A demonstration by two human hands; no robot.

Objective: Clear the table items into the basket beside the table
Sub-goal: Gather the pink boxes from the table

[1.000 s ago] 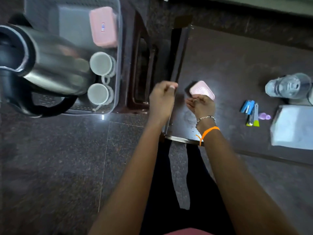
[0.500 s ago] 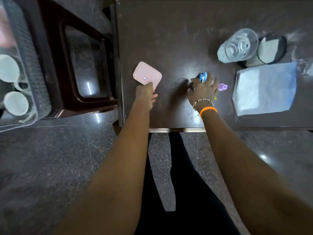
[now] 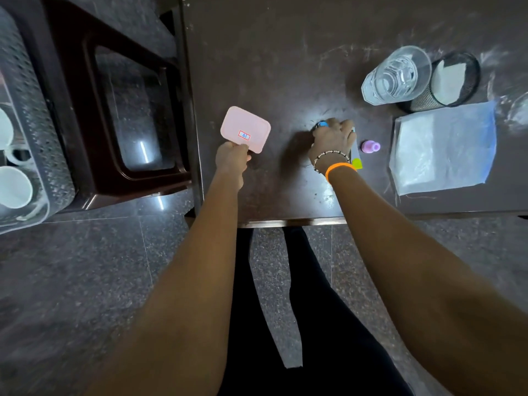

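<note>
While my left hand [image 3: 231, 157] pinches the near corner of the pink lid [image 3: 245, 129], holding it tilted just above the left part of the table [image 3: 257, 52], my right hand [image 3: 333, 137] is curled down over the small stationery pieces [image 3: 323, 124] near the middle of the tabletop; a blue tip shows past the fingers and a lime-green end sticks out by my wrist, so I take it the fingers are closing on them, though I cannot see how many are truly gathered. I judge the lid to be thin, stiff plastic and very light, so a corner pinch is enough, but it could swing or slip if I move quickly; a grip further along the edge would steady it. I expect the little pieces to be light, hard and smooth, likely to roll or scatter, so I would cage them against the palm rather than pick by fingertip. Just beside my right hand the small purple cap [image 3: 370, 146] lies loose and will want a separate pinch. Further right stand the clear glass [image 3: 395, 75], fragile and best taken round its body, the mesh cup [image 3: 454, 81], and the soft plastic pouch [image 3: 443, 150]. Off to the far left the basket [image 3: 43, 124] already holds white cups [image 3: 14, 187].
</note>
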